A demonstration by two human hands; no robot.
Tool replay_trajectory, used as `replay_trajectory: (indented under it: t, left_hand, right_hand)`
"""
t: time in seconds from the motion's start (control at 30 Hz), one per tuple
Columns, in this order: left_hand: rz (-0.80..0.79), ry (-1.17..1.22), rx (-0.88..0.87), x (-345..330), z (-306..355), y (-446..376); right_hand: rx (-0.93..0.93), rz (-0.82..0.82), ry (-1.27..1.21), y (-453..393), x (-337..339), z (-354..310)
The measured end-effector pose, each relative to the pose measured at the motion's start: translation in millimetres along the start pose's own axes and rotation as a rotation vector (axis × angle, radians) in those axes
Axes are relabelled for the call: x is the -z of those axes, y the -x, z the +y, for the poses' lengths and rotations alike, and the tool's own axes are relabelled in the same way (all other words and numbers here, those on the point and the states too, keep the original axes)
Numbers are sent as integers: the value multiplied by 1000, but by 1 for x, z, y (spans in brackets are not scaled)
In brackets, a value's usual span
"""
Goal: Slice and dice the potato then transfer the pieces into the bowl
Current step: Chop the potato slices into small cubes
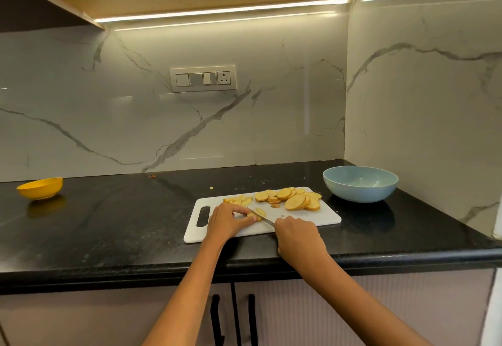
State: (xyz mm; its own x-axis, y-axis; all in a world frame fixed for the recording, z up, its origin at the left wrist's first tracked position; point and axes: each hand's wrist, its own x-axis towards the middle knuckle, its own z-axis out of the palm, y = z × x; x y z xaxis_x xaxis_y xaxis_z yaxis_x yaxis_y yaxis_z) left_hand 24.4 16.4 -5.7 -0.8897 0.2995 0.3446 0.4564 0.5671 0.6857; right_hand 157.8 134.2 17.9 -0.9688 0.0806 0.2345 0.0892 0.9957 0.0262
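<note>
A home kitchen: black countertop (122, 223), marble backsplash (163, 117), cabinets (298, 315) below.

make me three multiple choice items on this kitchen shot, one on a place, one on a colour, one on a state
1. Where is the empty pale blue round bowl?
A. right of the white plastic cutting board
B. on the board
C. left of the board

2. What colour is the small bowl at far left?
A. red
B. yellow
C. green

3. What is the right hand doing?
A. hanging idle
B. pressing flat
C. gripping the knife

Answers: 1 A, it stands on the counter beyond the board's right end. 2 B, plainly yellow. 3 C, the blade juts from its curled fingers.
</note>
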Motion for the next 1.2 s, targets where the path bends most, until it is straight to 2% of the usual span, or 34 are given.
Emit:
replay_trajectory:
  t: [0.17, 0.27, 0.33, 0.47, 0.87, 1.03, 1.2]
  left_hand:
    - [-3, 18, -4, -1, -2, 1]
    - [92, 83, 17, 0, -3, -3]
    - [134, 100, 24, -1, -4, -3]
    - [118, 88, 6, -1, -5, -3]
    - [61, -79, -100, -2, -1, -4]
    - [91, -184, -141, -6, 3, -2]
    - [77, -157, -169, -5, -1, -6]
  right_hand:
    - [-45, 16, -84, -14, 0, -6]
    - [-115, 28, -234, -16, -1, -6]
    - [-120, 23, -276, -16, -2, -6]
    - [-100, -4, -293, -18, -4, -3]
    - [-26, 8, -108, -23, -2, -8]
    - [6, -27, -64, -28, -1, -4]
    - [8, 8, -23, -11, -5, 2]
